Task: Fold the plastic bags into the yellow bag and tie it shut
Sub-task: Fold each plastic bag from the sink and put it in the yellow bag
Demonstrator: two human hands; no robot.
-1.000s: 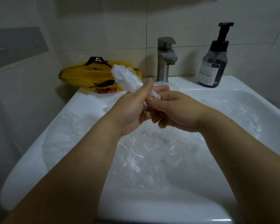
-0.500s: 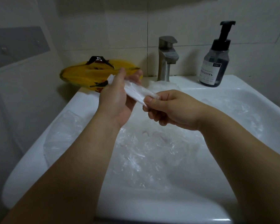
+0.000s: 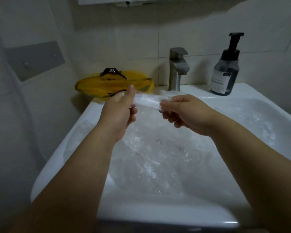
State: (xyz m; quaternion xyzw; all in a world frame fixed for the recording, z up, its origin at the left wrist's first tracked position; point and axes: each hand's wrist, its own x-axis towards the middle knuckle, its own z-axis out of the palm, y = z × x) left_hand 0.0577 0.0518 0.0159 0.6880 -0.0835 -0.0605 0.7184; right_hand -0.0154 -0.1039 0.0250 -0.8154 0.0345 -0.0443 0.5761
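Observation:
A clear plastic bag, folded into a narrow strip [image 3: 149, 101], is stretched level between my two hands above the sink. My left hand [image 3: 119, 113] grips its left end, thumb up. My right hand [image 3: 183, 111] pinches its right end between thumb and fingers. The yellow bag [image 3: 111, 85] with black handles lies flat on the sink's back left corner, just beyond my left hand. More clear plastic bags [image 3: 151, 157] lie crumpled in the basin beneath my arms.
The white sink [image 3: 158, 214] fills the lower view. A metal tap [image 3: 177, 68] stands at the back middle and a dark pump bottle [image 3: 226, 71] at the back right. Tiled walls close in on the left and behind.
The bunched bag has been drawn out into a flat strip. My left hand slid left along it and my right hand moved right, so the hands are now apart.

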